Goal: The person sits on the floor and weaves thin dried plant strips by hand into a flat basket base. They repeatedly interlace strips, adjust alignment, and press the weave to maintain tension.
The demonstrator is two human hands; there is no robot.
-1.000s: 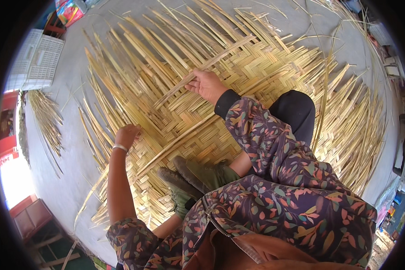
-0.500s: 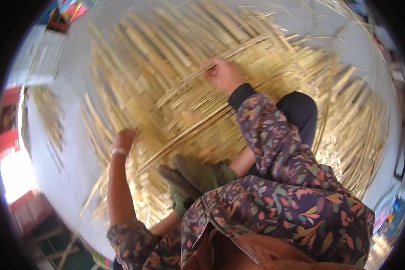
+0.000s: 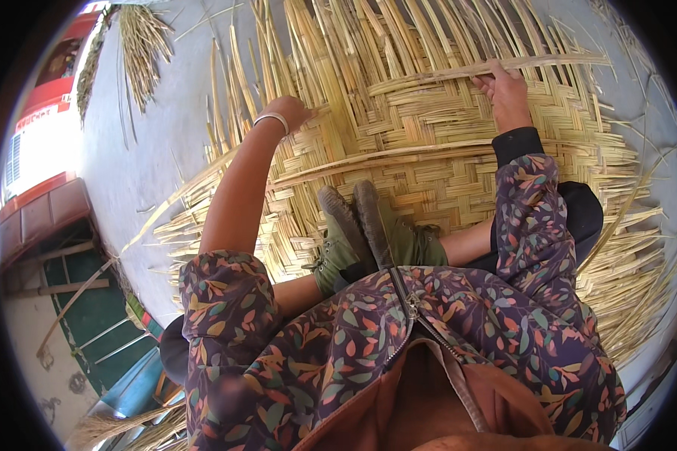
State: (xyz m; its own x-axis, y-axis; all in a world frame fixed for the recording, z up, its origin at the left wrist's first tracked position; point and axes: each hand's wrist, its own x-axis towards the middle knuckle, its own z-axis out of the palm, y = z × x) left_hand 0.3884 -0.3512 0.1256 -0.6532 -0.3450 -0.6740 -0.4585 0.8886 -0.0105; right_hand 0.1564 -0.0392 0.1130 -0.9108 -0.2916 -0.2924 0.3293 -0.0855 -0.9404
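Shifted farther up the flat woven mat of pale yellow bamboo strips (image 3: 444,165): right hand (image 3: 508,90), now gripping a long loose bamboo strip (image 3: 489,69) (near the unwoven ends). Left hand (image 3: 293,111) also moved up, onto the mat's left edge.

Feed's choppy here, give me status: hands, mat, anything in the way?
Left hand pressing down on the woven bamboo mat. Right hand gripping a long crosswise strip. Green shoes resting on mat, clear of both hands.
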